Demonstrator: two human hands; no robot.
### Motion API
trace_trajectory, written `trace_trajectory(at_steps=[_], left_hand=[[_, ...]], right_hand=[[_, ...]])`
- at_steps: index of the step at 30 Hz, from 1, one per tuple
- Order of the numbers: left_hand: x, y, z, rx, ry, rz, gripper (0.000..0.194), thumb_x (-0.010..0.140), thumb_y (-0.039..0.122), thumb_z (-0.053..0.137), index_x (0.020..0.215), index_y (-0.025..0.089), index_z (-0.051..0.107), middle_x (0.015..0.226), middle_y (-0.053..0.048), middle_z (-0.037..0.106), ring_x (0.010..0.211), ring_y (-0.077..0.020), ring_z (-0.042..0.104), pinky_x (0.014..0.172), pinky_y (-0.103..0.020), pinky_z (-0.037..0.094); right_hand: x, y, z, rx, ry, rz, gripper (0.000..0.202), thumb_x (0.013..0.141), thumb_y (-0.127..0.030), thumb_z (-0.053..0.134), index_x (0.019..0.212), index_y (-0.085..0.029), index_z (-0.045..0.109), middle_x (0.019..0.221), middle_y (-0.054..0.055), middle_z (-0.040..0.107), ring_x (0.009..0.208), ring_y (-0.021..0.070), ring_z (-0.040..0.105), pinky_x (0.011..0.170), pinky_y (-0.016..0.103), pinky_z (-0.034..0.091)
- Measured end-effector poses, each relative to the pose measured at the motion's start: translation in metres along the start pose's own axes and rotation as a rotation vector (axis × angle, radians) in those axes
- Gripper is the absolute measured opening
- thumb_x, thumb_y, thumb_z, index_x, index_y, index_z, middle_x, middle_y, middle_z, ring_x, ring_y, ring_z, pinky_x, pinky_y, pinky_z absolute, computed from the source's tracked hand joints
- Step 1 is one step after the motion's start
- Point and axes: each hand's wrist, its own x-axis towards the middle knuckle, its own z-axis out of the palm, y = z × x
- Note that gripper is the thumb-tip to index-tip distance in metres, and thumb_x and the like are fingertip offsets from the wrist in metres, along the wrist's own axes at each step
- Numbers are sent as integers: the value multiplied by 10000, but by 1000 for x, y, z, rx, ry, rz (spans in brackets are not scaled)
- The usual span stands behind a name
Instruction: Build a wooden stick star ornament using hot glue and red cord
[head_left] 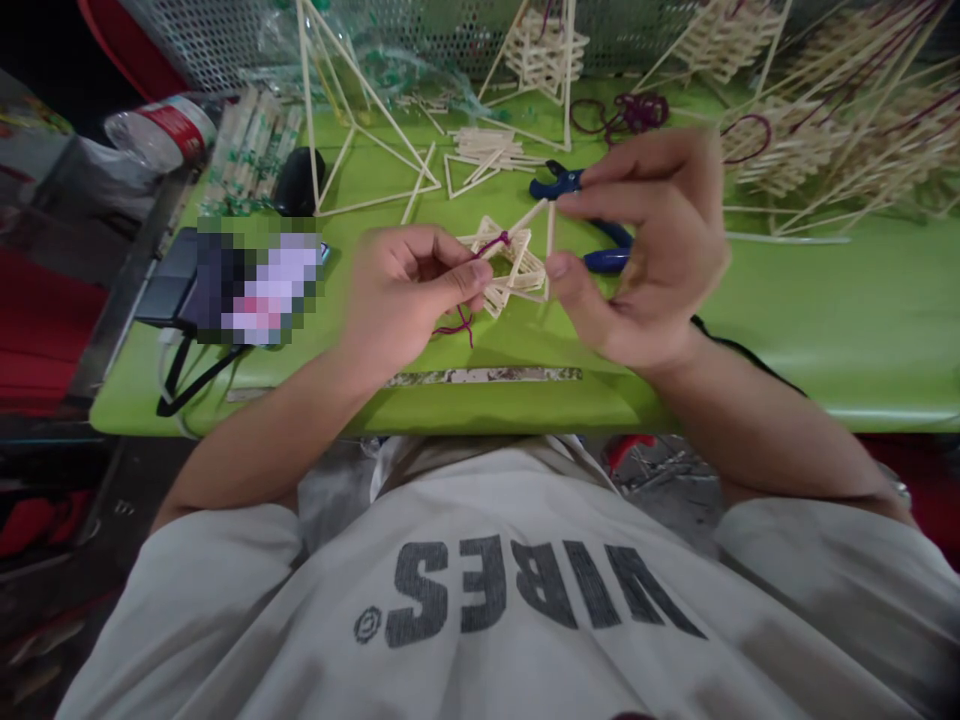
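My left hand (409,295) pinches a small star-like frame of stacked wooden sticks (517,265) between thumb and fingers. Purple string (491,245) is knotted near its top, and a loose end hangs below the hand. At the frame's right side, my right hand (652,240) has its thumb and fingertips at the two ends of a thin upright wooden stick (551,232). Its fingers are curved, somewhat apart and slightly blurred. Just behind that hand lie blue-handled pliers (609,258), partly hidden by it.
Loose sticks (487,148) and a large triangular stick frame (375,200) lie on the green table (810,320). Stacked stick pieces with purple string (795,150) crowd the back right. At left are wrapped stick bundles (251,150), a plastic bottle (161,135), a black mouse-like object (300,180) and a phone (277,285).
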Motion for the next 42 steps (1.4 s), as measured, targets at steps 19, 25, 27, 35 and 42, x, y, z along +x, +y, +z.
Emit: trace_trajectory(at_steps=[19, 25, 27, 35, 42], left_hand=[[-1, 4, 6, -329, -168, -280, 469, 866, 572, 1138, 785, 232, 825, 657, 7, 746, 569, -100, 599, 527, -293, 359], [-3, 10, 10, -339, -162, -288, 545, 809, 617, 1165, 763, 212, 802, 645, 32, 705, 555, -82, 595, 521, -242, 393], [-3, 11, 11, -343, -176, -292, 552, 781, 614, 1181, 758, 215, 801, 643, 32, 704, 554, -80, 595, 515, -238, 403], [-2, 7, 9, -267, -205, -289, 635, 778, 701, 1158, 746, 228, 735, 642, 12, 683, 551, -118, 608, 502, -302, 427], [-3, 12, 10, -312, -189, -307, 578, 740, 660, 1186, 729, 236, 793, 646, 11, 721, 552, -107, 594, 520, -284, 370]], right_hand=[[-23, -37, 22, 231, 35, 159, 417, 997, -669, 1035, 1227, -346, 907, 1003, -13, 798, 781, 171, 769, 698, 356, 658], [-26, -51, 36, 209, 175, 128, 405, 1006, -682, 1021, 1158, -323, 911, 989, -13, 859, 765, 179, 786, 674, 356, 648], [-26, -53, 39, 178, 196, 124, 379, 1046, -685, 977, 1127, -322, 904, 973, -8, 858, 788, 193, 792, 706, 378, 670], [-25, -54, 41, 203, 233, 68, 190, 1127, -544, 867, 1144, -354, 864, 972, -20, 839, 735, 184, 738, 628, 369, 601], [-23, -48, 39, 178, 230, -5, 146, 1120, -465, 828, 1172, -341, 884, 936, -16, 832, 696, 175, 683, 599, 353, 538]])
